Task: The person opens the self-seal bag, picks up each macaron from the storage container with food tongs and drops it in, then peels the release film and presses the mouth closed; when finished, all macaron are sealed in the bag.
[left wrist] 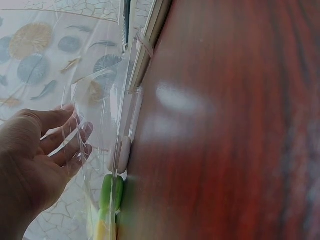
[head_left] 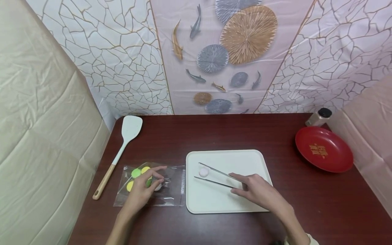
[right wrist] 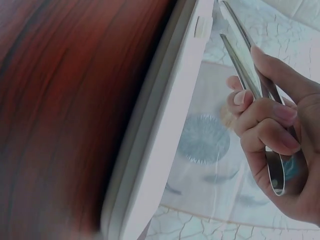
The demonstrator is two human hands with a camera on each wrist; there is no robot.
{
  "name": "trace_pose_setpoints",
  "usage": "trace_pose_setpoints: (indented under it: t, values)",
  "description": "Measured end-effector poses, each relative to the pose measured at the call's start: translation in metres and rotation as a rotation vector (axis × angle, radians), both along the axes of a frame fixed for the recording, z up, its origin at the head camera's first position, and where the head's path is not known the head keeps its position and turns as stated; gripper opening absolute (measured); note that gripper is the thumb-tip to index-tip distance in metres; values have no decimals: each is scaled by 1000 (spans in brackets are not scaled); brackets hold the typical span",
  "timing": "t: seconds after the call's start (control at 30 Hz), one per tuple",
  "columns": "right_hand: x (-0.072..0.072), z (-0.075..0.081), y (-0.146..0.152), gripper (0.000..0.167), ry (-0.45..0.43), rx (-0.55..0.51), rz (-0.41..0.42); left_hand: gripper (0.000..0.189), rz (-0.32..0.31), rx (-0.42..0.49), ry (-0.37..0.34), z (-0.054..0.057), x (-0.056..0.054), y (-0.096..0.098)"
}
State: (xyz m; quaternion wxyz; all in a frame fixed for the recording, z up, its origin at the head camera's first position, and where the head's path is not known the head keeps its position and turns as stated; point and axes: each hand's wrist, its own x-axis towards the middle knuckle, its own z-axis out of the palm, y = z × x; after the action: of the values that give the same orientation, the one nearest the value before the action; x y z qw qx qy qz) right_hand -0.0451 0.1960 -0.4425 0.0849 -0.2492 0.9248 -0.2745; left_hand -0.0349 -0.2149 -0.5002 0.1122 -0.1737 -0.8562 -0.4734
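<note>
A clear plastic bag (head_left: 176, 177) lies on the table, with yellow, green and whitish round pieces inside. My left hand (head_left: 141, 189) is over it, pinching its upper film between thumb and fingers; the left wrist view shows the film (left wrist: 80, 130) raised at the fingertips. My right hand (head_left: 260, 190) grips metal tongs (head_left: 215, 183) above the cream tray (head_left: 226, 207). On the tray a pale pinkish round piece (head_left: 203, 172) sits between the spread tong arms, near their tips. The right wrist view shows fingers wrapped around the tongs (right wrist: 275, 175).
A white spatula (head_left: 131, 127) with a wooden handle lies at the left of the table. At the far right, a red plate (head_left: 333, 153) stands in front of a jar (head_left: 318, 117) with a black lid. Fabric walls enclose the table's back and sides.
</note>
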Motion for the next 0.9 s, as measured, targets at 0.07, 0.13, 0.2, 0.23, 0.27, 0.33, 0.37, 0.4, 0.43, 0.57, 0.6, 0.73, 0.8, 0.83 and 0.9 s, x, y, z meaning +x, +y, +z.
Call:
trace_pose_setpoints:
  t: [0.07, 0.13, 0.2, 0.23, 0.27, 0.33, 0.37, 0.4, 0.43, 0.57, 0.6, 0.73, 0.8, 0.83, 0.9]
  values:
    - [1, -1, 5, 48, 0, 2, -13, 29, 2, -1, -2, 0, 0, 0]
    - [1, -3, 10, 48, -2, 5, -22, 28, 6, -6, -3, 0, 0, 0]
    - [2, -5, 14, 48, -7, 12, -31, 28, 6, -7, -4, -1, 0, 0]
    - [2, -6, 15, 48, -9, 15, -34, 28, 6, -8, -3, -1, 0, 0]
    - [2, -7, 17, 48, -15, 14, -36, 29, 5, -9, -3, -1, 0, 0]
    - [2, -10, 18, 48, -24, 9, -38, 29, 4, -6, -4, -1, 0, 1]
    - [2, -11, 19, 47, -29, 6, -39, 28, 3, -4, -6, -1, -1, 1]
    - [2, -12, 19, 46, -30, 1, -39, 28, 1, -2, -8, -1, -1, 1]
    - [1, -14, 19, 45, -32, -3, -37, 27, 1, 0, -10, -1, -1, 1]
    - [1, -17, 18, 43, -15, -10, -23, 24, 0, 6, -15, -1, -1, 1]
    - [1, -17, 18, 42, -3, -9, -17, 24, 1, 5, -14, -1, -1, 1]
    - [1, -17, 18, 41, 39, -1, 8, 25, 4, 4, -12, -1, -1, 1]
    - [1, -17, 18, 41, 52, -4, 20, 26, 5, 3, -10, -1, -1, 1]
    - [1, -17, 17, 41, 53, -10, 25, 26, 4, 5, -10, -1, -2, 1]
    - [0, -15, 15, 40, 49, -32, 37, 25, 4, 6, -10, -1, -2, 1]
